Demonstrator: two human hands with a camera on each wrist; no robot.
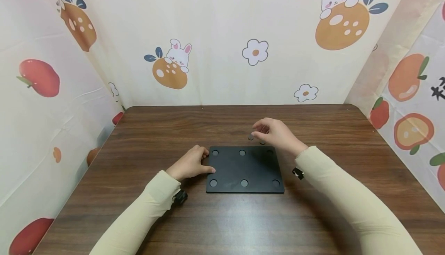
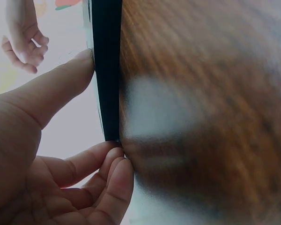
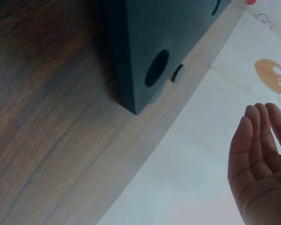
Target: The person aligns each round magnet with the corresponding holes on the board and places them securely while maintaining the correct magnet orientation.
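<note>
A flat black board (image 1: 243,170) with several round recesses lies on the table. My left hand (image 1: 191,163) holds its left side, thumb on the top edge and curled fingers at the far left corner, as the left wrist view shows close up. Behind the board lie two small dark discs (image 1: 250,137). Over them hovers my right hand (image 1: 276,134), fingers bent and apart from the thumb, with nothing seen between them. The right wrist view has one disc (image 3: 178,73) standing out past the board, the other partly hidden behind its edge.
The brown wooden table (image 1: 167,127) runs back to a printed curtain (image 1: 222,73), with more curtain on both sides. Grey discs show in some recesses, such as the front middle one (image 1: 244,183); the front right recess (image 1: 276,183) looks dark.
</note>
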